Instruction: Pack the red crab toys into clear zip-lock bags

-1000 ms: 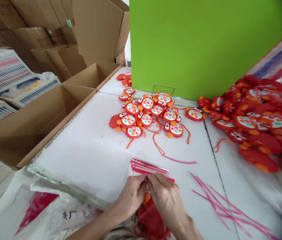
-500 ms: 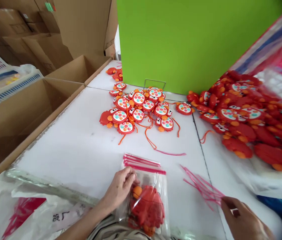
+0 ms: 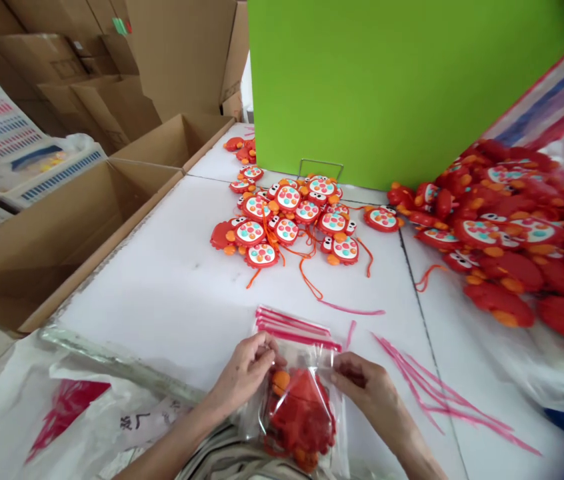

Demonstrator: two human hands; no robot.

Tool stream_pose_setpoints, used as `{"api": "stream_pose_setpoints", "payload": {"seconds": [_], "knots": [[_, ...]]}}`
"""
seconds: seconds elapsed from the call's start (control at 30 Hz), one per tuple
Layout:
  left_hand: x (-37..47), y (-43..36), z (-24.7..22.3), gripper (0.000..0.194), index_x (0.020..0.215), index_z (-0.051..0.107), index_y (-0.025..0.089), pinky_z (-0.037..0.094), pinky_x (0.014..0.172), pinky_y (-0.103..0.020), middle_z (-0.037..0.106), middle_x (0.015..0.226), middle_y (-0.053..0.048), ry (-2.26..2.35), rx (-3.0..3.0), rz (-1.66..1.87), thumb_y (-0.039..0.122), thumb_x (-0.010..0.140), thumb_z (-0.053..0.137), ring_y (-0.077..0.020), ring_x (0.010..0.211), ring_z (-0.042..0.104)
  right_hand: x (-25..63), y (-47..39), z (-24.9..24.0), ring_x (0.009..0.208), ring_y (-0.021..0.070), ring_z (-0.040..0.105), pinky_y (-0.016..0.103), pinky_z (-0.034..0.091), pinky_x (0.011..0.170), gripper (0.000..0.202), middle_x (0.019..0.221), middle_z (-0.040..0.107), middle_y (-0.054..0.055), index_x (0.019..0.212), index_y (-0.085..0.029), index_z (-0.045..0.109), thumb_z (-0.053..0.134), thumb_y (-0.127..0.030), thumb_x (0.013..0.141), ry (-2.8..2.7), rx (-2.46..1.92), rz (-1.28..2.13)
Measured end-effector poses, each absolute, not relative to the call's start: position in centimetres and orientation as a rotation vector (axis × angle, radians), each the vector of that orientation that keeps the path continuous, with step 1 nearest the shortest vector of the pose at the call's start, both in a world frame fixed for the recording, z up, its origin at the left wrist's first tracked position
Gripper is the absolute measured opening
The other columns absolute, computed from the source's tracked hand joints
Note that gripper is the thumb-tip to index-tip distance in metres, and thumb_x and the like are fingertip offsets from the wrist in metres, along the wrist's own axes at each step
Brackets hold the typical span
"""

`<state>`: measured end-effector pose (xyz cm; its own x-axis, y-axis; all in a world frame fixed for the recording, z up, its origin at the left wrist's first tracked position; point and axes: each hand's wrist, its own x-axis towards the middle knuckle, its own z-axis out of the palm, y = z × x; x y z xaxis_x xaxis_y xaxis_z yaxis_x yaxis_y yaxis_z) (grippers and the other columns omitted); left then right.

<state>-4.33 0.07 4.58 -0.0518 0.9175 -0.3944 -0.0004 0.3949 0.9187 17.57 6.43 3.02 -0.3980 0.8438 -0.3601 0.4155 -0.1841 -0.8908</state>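
Note:
A clear zip bag point(image 3: 307, 353) with a pink-red top strip lies at the table's front edge, a red toy point(image 3: 305, 410) with orange parts inside it. My left hand point(image 3: 249, 367) pinches the bag's left side near its top. On the right side, my right hand point(image 3: 369, 383) has its thumb and fingers closed on the bag's edge. More pink-topped bags lie beneath. Loose pink strips point(image 3: 442, 393) are spread to the right of my right hand, and a short one stands out just above it.
Red crab-like toys point(image 3: 287, 230) with orange cords are grouped mid-table. A larger heap point(image 3: 517, 227) fills the right. Behind stands a green panel point(image 3: 387, 87). Open cardboard boxes point(image 3: 112, 233) line the left edge, with white baskets point(image 3: 57, 173) beyond.
My right hand has let go of the pink strips and moved left to the bag. The strips now lie spread on the table. The view has shifted slightly.

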Motion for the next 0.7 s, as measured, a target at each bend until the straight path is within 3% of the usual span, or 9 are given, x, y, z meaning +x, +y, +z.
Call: {"api": "stream_pose_setpoints", "payload": {"seconds": [0.13,0.23,0.37,0.47,0.53,0.6,0.7], "knots": [[-4.9,-0.3,3.9,0.012,0.086,0.05,0.019,0.044,0.068,-0.026,0.063,0.073,-0.001,1.411,0.92,0.934,0.029,0.084,0.045,-0.0171,0.073,0.06,18.4,6.5,2.6,0.057,0.0122,0.048,0.023,0.038,0.052,0.02,0.061,0.052,-0.003,0.069,-0.018,0.058,0.059,-0.037,0.076,-1.737,-1.379,1.568],[-5.1,-0.2,3.5,0.012,0.074,0.052,0.018,0.038,0.063,-0.023,0.052,0.067,0.002,1.435,0.954,0.969,0.024,0.081,0.044,-0.014,0.067,0.051,18.6,6.0,2.5,0.055,0.0121,0.047,0.022,0.036,0.05,0.016,0.06,0.05,-0.003,0.069,-0.019,0.057,0.052,-0.03,0.079,-1.806,-1.392,1.534],[-4.8,-0.1,3.8,0.015,0.062,0.044,0.018,0.032,0.058,-0.023,0.041,0.06,0.004,1.472,0.903,0.938,0.021,0.075,0.039,-0.013,0.061,0.042,18.2,5.1,2.6,0.06,0.0144,0.053,0.026,0.043,0.058,0.019,0.062,0.055,-0.002,0.064,-0.02,0.054,0.04,-0.016,0.076,-1.936,-1.389,1.411],[-4.6,-0.3,4.2,0.016,0.058,0.034,0.021,0.028,0.055,-0.023,0.032,0.056,0.006,1.55,1.03,0.893,0.02,0.071,0.045,-0.0116,0.056,0.035,18.3,4.9,2.9,0.066,0.0154,0.058,0.029,0.047,0.065,0.025,0.075,0.06,0.003,0.063,-0.019,0.053,0.034,-0.011,0.077,-2.189,-1.332,1.074],[-4.3,-0.5,4.4,0.016,0.059,0.032,0.021,0.026,0.054,-0.023,0.031,0.057,0.007,1.572,1.092,0.88,0.017,0.067,0.045,-0.0111,0.056,0.033,18.6,5.4,3.0,0.076,0.0178,0.063,0.031,0.05,0.07,0.028,0.089,0.063,0.007,0.074,-0.019,0.059,0.034,-0.011,0.08,-2.33,-1.334,0.75],[-4.1,-0.8,4.7,0.012,0.061,0.033,0.021,0.027,0.053,-0.023,0.032,0.058,0.006,1.555,1.113,0.873,0.015,0.066,0.042,-0.011,0.056,0.034,18.8,6.6,2.8,0.099,0.0228,0.061,0.037,0.051,0.082,0.032,0.113,0.061,0.014,0.098,-0.016,0.062,0.034,-0.012,0.084,-2.418,-1.301,0.474],[-4.3,-1.1,5.6,0.011,0.063,0.035,0.021,0.028,0.051,-0.022,0.033,0.057,0.006,1.529,1.118,0.868,0.013,0.067,0.04,-0.011,0.055,0.037,19.3,8.9,1.7,0.127,0.0296,0.042,0.049,0.043,0.096,0.039,0.139,0.044,0.018,0.126,-0.012,0.05,0.033,-0.018,0.091,-2.532,-1.276,0.258]]}}
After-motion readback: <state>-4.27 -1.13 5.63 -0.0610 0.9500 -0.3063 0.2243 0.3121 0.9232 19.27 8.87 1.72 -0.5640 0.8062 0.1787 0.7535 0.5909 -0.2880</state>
